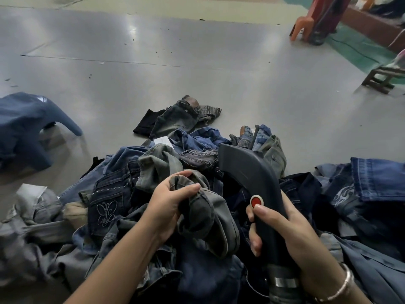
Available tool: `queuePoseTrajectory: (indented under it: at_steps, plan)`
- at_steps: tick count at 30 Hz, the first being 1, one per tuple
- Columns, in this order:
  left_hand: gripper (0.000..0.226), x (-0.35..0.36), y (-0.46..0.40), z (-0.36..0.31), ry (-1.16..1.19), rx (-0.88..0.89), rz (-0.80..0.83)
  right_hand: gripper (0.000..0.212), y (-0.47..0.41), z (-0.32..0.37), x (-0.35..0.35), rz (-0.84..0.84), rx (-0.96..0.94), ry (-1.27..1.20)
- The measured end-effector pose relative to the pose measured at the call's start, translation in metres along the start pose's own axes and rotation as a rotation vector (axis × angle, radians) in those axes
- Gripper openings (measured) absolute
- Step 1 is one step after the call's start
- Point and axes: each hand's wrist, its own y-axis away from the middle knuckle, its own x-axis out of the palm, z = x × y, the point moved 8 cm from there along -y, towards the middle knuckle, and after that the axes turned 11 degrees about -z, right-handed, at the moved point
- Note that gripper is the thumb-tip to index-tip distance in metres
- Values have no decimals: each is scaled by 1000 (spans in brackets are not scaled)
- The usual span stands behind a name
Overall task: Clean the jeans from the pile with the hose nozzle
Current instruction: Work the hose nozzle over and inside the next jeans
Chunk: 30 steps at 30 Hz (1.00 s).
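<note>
Grey floor (153, 51) stretches out, scattered with denim. From the head camera, a pile (153, 176) of jeans lies just ahead. One left hand (168, 207) grips a grey pair (203, 218) lifted off the pile's top. One right hand (282, 229) wraps the nozzle (247, 172), thumb beside its red button (256, 201). Cleaning seems barely begun: most jeans still lie heaped, and a blue pair (24, 126) lies well apart, left.

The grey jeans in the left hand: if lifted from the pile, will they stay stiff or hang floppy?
Probably floppy: the grey jeans already fold and droop around the left hand. Likely somewhat heavy, being thick bunched denim. They may drag neighbours, since the pile lies tangled.
</note>
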Motion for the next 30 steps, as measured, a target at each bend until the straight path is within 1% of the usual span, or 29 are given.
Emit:
queuePoseTrajectory:
  at_steps: [2,3,5,8,10,12,14,17,20,23,24,25,27,30]
  plan:
    - [14,-6,-2,-4,-69,57,-59,27,2,1,1,50,5,18]
    - [11,-9,-2,-7,-111,97,-85,35,4,0,3,80,14,33]
    - [14,-13,-3,-12,-160,169,-107,48,7,-3,8,148,36,40]
    - [16,-12,-2,-18,-156,213,-89,50,10,-7,13,220,66,76]
    - [16,-6,-1,-17,-27,150,-30,45,10,-12,12,228,86,115]
    - [15,4,2,-10,131,57,55,33,9,-15,15,209,89,89]
    - [10,13,7,1,175,-5,114,19,4,-15,15,149,72,9]
    - [10,17,9,6,222,-32,108,8,-3,-11,9,66,53,-66]
    - [14,11,2,-6,313,-27,49,15,0,-8,9,131,55,-41]
    - [6,3,-4,-20,367,-7,48,23,10,-14,21,265,96,-2]
    - [14,0,-5,-24,397,-3,50,26,13,-15,24,300,113,11]
    - [17,-2,-6,-27,450,-14,55,31,16,-16,26,326,126,20]
    - [12,-7,-9,-30,558,-41,52,38,18,-13,28,343,131,18]
    - [17,-8,-12,-32,572,-44,36,39,19,-6,27,341,123,-21]
